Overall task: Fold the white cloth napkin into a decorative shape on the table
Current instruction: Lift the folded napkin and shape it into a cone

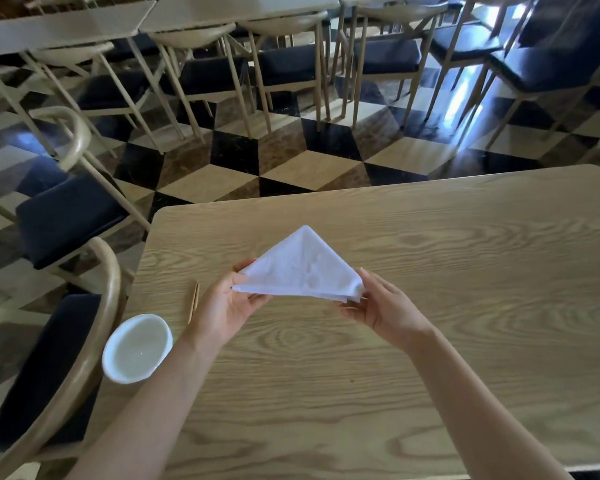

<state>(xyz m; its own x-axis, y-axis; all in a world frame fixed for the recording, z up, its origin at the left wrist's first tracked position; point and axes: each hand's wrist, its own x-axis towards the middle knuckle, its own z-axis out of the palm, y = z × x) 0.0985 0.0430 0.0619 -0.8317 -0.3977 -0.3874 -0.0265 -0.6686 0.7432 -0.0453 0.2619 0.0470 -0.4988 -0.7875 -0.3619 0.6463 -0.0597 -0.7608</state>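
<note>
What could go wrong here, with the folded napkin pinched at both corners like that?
The napkin is a layered triangle, held only at its two lower corners by the left hand and right hand. If either grip slackens, the layers showing at the right corner could fan apart and spoil the fold. The bowl sits at the table edge beside the left forearm; an elbow swing might knock it off.
</note>
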